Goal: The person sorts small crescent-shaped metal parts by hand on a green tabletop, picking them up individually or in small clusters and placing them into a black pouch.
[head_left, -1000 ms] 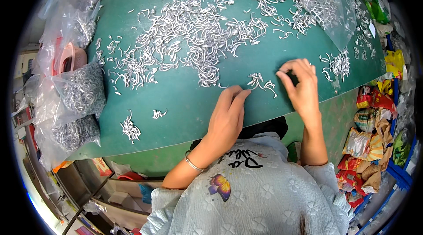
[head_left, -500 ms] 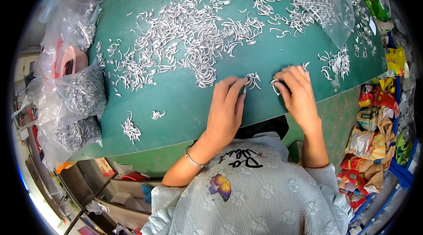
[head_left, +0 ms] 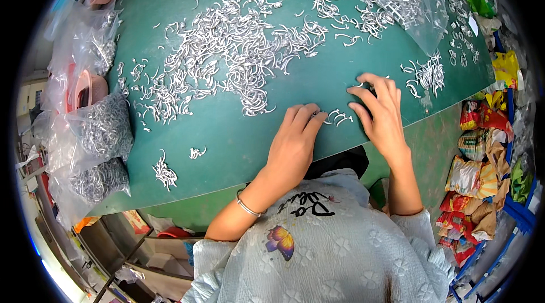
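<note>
Small curved silver metal pieces (head_left: 339,118) lie in a short row on the green table, between my two hands. My left hand (head_left: 292,147) rests at the row's left end, its fingers bent and close together. Thumb and index finger meet around a curved silver piece, mostly hidden by the fingertips. My right hand (head_left: 381,113) is over the table to the right of the row, thumb and fingers apart. One small silver piece (head_left: 357,85) shows by its fingertips; whether it is touched cannot be seen.
A large heap of similar pieces (head_left: 221,53) spreads beyond my hands. Smaller piles lie right (head_left: 430,76) and front left (head_left: 164,172). Filled clear bags (head_left: 105,124) and a pink basket (head_left: 91,88) line the left edge. Another clear bag (head_left: 411,7) lies at the far right.
My right hand has opened and moved slightly away, letting go of a curved piece. Several pieces that were bunched at my left fingertips now lie spread in a row.
</note>
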A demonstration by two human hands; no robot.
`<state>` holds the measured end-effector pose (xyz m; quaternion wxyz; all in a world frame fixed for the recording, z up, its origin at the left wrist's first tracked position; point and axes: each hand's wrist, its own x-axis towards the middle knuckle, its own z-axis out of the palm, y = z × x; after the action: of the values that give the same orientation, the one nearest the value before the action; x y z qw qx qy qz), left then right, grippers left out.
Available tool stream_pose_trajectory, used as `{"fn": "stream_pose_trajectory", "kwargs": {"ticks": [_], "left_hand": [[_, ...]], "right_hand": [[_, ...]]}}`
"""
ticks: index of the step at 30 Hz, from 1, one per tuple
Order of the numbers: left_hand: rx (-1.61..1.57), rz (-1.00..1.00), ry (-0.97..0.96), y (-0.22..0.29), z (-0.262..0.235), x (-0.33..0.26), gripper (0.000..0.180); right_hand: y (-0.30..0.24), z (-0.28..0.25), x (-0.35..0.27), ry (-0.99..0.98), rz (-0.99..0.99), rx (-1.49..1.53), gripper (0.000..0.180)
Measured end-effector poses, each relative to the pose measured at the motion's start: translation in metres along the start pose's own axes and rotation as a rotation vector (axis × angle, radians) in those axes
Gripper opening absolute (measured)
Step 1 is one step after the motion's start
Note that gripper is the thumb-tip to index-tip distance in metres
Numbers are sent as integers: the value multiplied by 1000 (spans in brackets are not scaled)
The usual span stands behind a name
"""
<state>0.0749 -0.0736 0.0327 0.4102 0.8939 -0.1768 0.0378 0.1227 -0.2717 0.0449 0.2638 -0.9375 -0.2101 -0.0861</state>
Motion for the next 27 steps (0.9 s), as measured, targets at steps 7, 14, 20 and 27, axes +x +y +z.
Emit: {"fn": "stream_pose_trajectory", "kwargs": {"ticks": [7, 14, 20, 27], "left_hand": [[-192, -121, 24, 3, -12, -9, 44], [-221, -200, 152, 1, -12, -11, 45], [-140, -193, 209, -4, -12, -19, 44], [27, -150, 158, 5, -13, -16, 45]], "right_hand": [[16, -22, -15, 71, 94, -144, 15], [-16, 10, -3, -112, -78, 137, 21], [-17, 9, 1, -29, -5, 116, 17], [-29, 19, 6, -84, -103, 179, 18]]}}
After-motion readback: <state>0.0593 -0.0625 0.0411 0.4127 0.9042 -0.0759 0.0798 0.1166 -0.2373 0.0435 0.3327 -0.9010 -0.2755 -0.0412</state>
